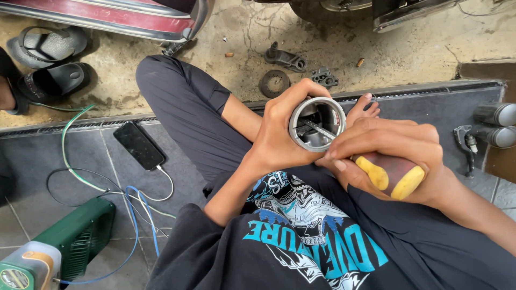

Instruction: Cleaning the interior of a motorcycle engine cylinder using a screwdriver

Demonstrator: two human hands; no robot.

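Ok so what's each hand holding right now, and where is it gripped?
The left hand wraps the outer wall of a metal cylinder part. The right hand grips a screwdriver by its yellow and dark red handle, shaft inside the part.

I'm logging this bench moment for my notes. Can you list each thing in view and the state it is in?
Left hand: wrapped around the metal cylinder.
Metal cylinder: held up, open end facing the camera.
Right hand: closed on the screwdriver.
Screwdriver: shaft poked into the cylinder.
Phone: flat on the tiles, screen dark, cable plugged in.
Sandals: on the concrete, one partly on a foot.
Ring part: lying loose on the concrete.
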